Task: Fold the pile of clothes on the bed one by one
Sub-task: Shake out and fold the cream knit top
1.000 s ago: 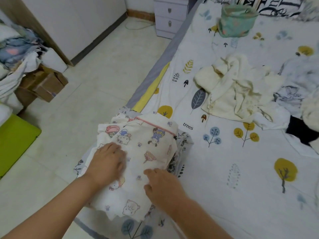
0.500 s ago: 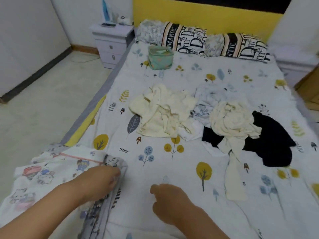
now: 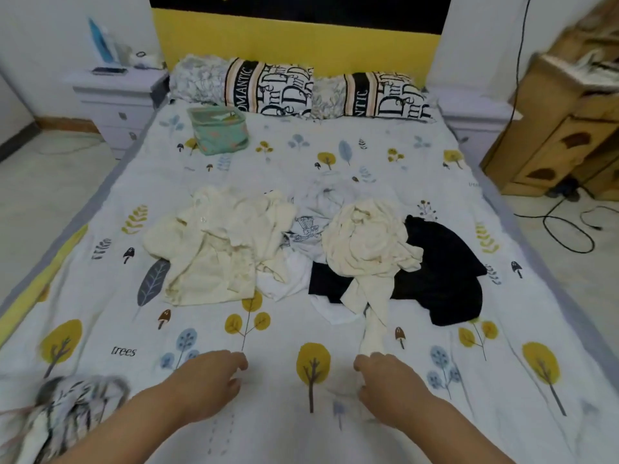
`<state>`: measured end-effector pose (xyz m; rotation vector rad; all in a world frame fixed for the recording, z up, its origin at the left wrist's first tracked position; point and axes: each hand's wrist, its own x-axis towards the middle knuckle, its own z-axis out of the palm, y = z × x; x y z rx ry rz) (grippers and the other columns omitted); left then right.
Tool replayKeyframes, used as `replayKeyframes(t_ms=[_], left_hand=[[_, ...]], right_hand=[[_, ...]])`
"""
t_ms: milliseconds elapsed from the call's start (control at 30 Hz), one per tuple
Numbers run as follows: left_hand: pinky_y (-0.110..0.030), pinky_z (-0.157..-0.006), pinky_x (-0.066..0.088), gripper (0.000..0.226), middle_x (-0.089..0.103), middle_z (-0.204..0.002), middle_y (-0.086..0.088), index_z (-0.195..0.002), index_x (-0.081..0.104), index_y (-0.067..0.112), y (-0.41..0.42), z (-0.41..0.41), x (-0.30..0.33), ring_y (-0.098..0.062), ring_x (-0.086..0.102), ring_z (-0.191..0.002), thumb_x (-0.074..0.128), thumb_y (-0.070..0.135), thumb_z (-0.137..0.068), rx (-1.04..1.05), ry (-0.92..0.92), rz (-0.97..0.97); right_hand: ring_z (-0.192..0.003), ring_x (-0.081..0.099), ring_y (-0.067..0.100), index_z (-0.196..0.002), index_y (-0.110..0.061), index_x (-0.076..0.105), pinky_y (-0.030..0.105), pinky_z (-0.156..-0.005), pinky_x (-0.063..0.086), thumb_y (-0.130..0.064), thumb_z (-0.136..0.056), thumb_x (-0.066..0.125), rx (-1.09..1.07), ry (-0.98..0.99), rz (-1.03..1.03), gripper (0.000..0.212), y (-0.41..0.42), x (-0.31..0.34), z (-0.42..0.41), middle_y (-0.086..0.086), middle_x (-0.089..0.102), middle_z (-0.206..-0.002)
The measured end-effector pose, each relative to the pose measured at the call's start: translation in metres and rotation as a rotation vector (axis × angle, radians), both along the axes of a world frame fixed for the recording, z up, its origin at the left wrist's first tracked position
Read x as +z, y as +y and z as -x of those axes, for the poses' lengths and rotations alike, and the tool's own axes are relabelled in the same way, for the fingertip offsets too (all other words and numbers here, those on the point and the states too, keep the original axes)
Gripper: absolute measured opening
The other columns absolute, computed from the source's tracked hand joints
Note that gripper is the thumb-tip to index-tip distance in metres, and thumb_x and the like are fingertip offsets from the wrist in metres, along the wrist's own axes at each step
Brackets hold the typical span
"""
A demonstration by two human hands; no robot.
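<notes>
The pile lies mid-bed on the tree-print sheet (image 3: 335,440): a crumpled cream garment (image 3: 214,249) on the left, a white printed one (image 3: 311,226) behind, a second cream garment (image 3: 365,242) and a black one (image 3: 442,269) on the right. A long cream sleeve (image 3: 373,326) trails from the pile toward me. My right hand (image 3: 388,386) hovers low with loosely curled fingers, the fingertips just meeting the sleeve's end. My left hand (image 3: 207,380) is beside it, relaxed and holding nothing. A folded, patterned stack (image 3: 67,406) sits blurred at the bed's near left corner.
A teal pouch (image 3: 219,130) and two lettered pillows (image 3: 284,88) are at the head of the bed. A white nightstand (image 3: 114,95) stands at the left, a wooden cabinet (image 3: 562,128) at the right, and black cables (image 3: 566,229) cross the floor beside it.
My view swung from the folded cartoon-print garment at the bed's left edge to the pile. Both hands left that garment and moved forward, the right reaching the cream sleeve.
</notes>
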<state>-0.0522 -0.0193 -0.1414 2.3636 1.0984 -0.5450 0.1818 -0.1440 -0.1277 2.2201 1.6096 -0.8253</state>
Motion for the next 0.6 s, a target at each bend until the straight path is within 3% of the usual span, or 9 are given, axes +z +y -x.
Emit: replayKeyframes(t_ms=[200,300,367,500,600], left_hand=[[-0.021,-0.093,0.037,0.038,0.048,-0.134,0.001,-0.135,0.042,0.022,0.044,-0.035,-0.039,-0.015,0.048,-0.121,0.039,0.022,-0.097,0.097,0.007,-0.128],[-0.023,-0.088,0.040,0.035,0.049,-0.128,0.000,-0.130,0.044,0.022,0.074,-0.036,-0.061,-0.017,0.049,-0.116,0.039,0.023,-0.095,0.130,0.061,-0.201],[-0.027,-0.089,0.041,0.038,0.045,-0.131,-0.001,-0.131,0.042,0.022,0.095,-0.032,-0.077,-0.018,0.046,-0.117,0.040,0.024,-0.094,0.162,0.080,-0.246],[-0.032,-0.101,0.035,0.055,0.020,-0.149,-0.009,-0.143,0.022,0.021,0.137,-0.024,-0.102,-0.026,0.031,-0.132,0.043,0.028,-0.092,0.290,0.184,-0.385],[-0.043,-0.111,0.024,0.065,0.001,-0.152,-0.020,-0.147,0.015,0.024,0.172,-0.011,-0.117,-0.036,0.012,-0.140,0.047,0.027,-0.091,0.457,0.214,-0.451]], right_hand=[[-0.118,0.041,0.024,-0.124,-0.016,0.044,0.031,-0.080,0.034,-0.009,-0.092,0.033,-0.049,-0.072,-0.038,0.036,0.034,-0.041,-0.044,0.007,0.044,-0.126],[-0.119,0.040,0.020,-0.130,-0.020,0.040,0.031,-0.078,0.030,-0.010,-0.093,0.033,-0.023,-0.084,-0.070,0.038,0.061,-0.067,-0.052,0.004,0.041,-0.129],[-0.121,0.038,0.019,-0.134,-0.021,0.036,0.030,-0.084,0.034,-0.012,-0.094,0.034,-0.029,-0.093,-0.087,0.040,0.082,-0.084,-0.052,0.004,0.039,-0.131],[-0.120,0.039,0.020,-0.140,-0.020,0.028,0.029,-0.091,0.038,-0.014,-0.093,0.041,-0.022,-0.106,-0.148,0.049,0.129,-0.123,-0.040,0.004,0.037,-0.133],[-0.107,0.051,0.024,-0.133,-0.014,0.044,0.032,-0.079,0.044,-0.011,-0.079,0.060,-0.007,-0.120,-0.333,0.057,0.164,-0.139,-0.020,0.009,0.046,-0.122]])
